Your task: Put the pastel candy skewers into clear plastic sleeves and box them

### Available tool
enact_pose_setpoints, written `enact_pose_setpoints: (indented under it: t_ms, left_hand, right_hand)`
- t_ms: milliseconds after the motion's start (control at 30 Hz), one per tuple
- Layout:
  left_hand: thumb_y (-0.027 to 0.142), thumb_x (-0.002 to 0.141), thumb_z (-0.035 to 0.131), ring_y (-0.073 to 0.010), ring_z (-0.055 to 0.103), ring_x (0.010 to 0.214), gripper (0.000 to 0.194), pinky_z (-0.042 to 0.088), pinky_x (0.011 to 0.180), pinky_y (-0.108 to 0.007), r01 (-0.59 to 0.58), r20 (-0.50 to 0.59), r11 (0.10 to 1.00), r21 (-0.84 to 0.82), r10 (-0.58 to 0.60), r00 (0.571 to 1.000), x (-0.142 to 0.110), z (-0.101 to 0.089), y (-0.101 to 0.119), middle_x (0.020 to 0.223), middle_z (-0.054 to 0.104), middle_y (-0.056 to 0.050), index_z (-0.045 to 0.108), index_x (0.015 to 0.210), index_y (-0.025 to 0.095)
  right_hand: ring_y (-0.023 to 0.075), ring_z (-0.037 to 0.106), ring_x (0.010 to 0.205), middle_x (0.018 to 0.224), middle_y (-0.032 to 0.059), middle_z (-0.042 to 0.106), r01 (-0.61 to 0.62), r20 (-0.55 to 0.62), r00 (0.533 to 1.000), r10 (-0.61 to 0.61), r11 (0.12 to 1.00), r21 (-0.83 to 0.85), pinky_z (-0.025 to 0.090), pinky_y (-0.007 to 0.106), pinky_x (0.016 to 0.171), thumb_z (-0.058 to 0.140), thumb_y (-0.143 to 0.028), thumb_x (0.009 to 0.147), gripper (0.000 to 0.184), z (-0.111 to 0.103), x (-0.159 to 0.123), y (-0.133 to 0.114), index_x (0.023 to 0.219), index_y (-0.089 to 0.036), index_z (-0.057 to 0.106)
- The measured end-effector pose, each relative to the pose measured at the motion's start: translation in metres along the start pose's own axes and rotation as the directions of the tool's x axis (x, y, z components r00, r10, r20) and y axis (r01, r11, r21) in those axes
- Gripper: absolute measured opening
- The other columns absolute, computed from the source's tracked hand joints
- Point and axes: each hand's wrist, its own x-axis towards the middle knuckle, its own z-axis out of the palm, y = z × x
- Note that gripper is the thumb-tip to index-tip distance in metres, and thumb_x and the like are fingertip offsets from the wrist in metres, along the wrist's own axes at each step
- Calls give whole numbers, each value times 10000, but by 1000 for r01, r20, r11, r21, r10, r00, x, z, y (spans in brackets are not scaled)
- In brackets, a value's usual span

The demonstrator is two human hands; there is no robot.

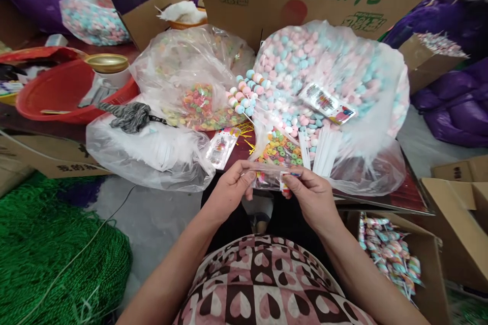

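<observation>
Both hands hold one small clear printed packet (271,176) at waist height, in front of the low table. My left hand (229,189) pinches its left end with fingers closed. Its right end is pinched by my right hand (309,193). Just beyond the packet lie a heap of coloured ring candies (280,148) and a bunch of white sticks (324,146). A skewer of pink, blue and white round candies (247,92) lies further back.
A big clear bag of pastel candies (343,76) fills the right of the table, clear bags (179,76) the left. A red basin (64,91) stands far left. A carton of wrapped candies (389,254) sits at my right; green netting (49,254) at left.
</observation>
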Motion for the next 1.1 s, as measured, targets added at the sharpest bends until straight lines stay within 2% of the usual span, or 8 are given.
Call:
enact_pose_setpoints:
  t_ms: [200, 400, 500, 733, 900, 967, 1033, 1100]
  left_hand:
    - [529, 916, 522, -68, 368, 449, 405, 394, 551, -226, -26, -142, 997, -79, 15, 990, -2, -3, -8, 503, 420, 72, 494, 698, 189]
    - [437, 829, 690, -97, 554, 587, 270, 429, 615, -221, -22, -29, 979, -203, 16, 999, 0, -13, -6, 653, 593, 31, 623, 940, 200]
    - [433, 812, 707, -81, 508, 505, 262, 396, 540, -211, -53, -115, 972, -227, 27, 993, 3, -14, -7, 584, 562, 37, 639, 839, 182]
    - [503, 814, 682, -55, 400, 401, 345, 328, 425, -196, -108, -280, 976, -190, 51, 959, 3, -17, -15, 473, 446, 71, 593, 723, 182]
    - [502, 774, 726, -36, 356, 380, 358, 350, 416, -195, -178, -395, 948, -263, 63, 917, 2, -32, -14, 480, 414, 87, 586, 715, 178]
    - [502, 750, 748, -29, 356, 378, 366, 354, 412, -195, -190, -419, 935, -299, 50, 906, 2, -36, -13, 502, 429, 86, 588, 722, 174]
    - [509, 728, 763, -25, 357, 374, 381, 360, 410, -196, -194, -431, 919, -343, 30, 902, 2, -36, -12, 515, 437, 87, 589, 727, 170]
    - [519, 711, 773, -19, 352, 367, 398, 365, 411, -197, -199, -447, 897, -395, 2, 895, 1, -36, -12, 520, 435, 91, 590, 734, 166]
  right_hand:
    - [93, 466, 422, 486, -29, 464, 81, 37, 997, -74, 972, -222, 387, 215, 399, 566, -595, 857, 522, 12, 1, -10, 527, -197, 503]
    - [111, 519, 477, 572, -24, 535, 49, 73, 997, -36, 981, -186, 442, 231, 450, 598, -571, 841, 397, 20, 13, -21, 699, -202, 627]
    - [96, 454, 414, 513, -54, 508, 46, 68, 997, -32, 976, -213, 400, 228, 431, 609, -555, 836, 350, 24, 16, -23, 777, -212, 647]
    - [96, 414, 425, 423, -39, 426, 245, 140, 969, -205, 874, -420, 341, 239, 463, 533, -515, 899, 516, 33, 17, -27, 487, -216, 444]
    - [123, 535, 491, 561, -4, 600, 238, 127, 971, -201, 830, -504, 418, 245, 521, 519, -550, 900, 439, 29, 64, -40, 683, -192, 650]
    - [149, 620, 594, 728, 28, 703, 212, 94, 976, -199, 733, -647, 461, 258, 589, 506, -474, 919, 358, 31, 94, -42, 860, -189, 715]
    - [178, 684, 792, 910, 45, 752, 237, 158, 969, -188, 539, -808, 489, 270, 720, 475, -353, 935, 299, 39, 120, -39, 934, -207, 736]
    - [206, 680, 955, 1027, 56, 753, 267, 213, 962, -170, 431, -862, 478, 285, 817, 492, -297, 921, 267, 50, 138, -32, 947, -224, 747]
